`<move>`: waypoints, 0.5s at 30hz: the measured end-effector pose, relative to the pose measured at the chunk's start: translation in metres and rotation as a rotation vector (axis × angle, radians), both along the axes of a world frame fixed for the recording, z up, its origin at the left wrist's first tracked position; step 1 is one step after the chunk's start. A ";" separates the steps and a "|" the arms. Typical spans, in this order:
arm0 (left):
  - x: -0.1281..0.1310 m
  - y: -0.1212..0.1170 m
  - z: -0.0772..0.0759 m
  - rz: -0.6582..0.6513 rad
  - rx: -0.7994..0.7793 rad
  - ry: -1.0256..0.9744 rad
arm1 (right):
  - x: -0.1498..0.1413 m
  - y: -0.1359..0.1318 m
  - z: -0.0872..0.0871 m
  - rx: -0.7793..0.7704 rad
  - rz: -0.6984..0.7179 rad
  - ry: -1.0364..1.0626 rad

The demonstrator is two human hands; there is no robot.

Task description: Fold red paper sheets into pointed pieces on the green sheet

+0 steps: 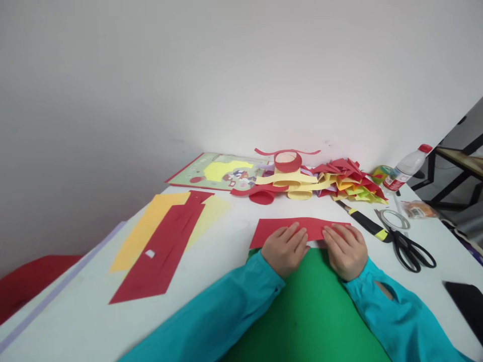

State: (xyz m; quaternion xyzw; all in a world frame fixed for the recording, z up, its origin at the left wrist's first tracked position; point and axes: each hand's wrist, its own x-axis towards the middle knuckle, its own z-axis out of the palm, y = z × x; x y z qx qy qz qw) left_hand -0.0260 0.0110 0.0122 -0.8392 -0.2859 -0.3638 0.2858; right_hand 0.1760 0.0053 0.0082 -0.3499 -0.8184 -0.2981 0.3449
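Observation:
A strip of red paper (279, 229) lies across the near part of the table, its lower edge toward me. My left hand (285, 251) has its fingers together on the middle of that edge. My right hand (345, 251) grips the strip's right part in the same way, fingers bent over it. The thumbs are mostly hidden. To the right of my right hand are a yellow-and-black utility knife (366, 223), black-handled scissors (409, 246) and a roll of tape (394, 219).
Red and yellow paper sheets (162, 256) lie at left. Along the wall are a picture board (192, 173), curled paper rings (289, 161) and a pile of folded paper (347, 176). A plastic bottle (407, 166) stands back right; a black flat object (466, 301) lies nearer.

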 end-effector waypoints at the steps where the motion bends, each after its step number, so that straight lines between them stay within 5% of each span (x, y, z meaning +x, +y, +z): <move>1: 0.003 -0.001 -0.003 0.001 0.008 0.006 | -0.002 -0.002 0.000 -0.007 0.009 -0.002; 9: 0.015 -0.006 -0.009 -0.024 0.061 0.013 | -0.009 -0.007 -0.005 -0.038 0.138 -0.096; 15: 0.016 -0.008 -0.011 -0.053 0.065 0.036 | -0.008 -0.009 -0.004 -0.013 0.107 -0.164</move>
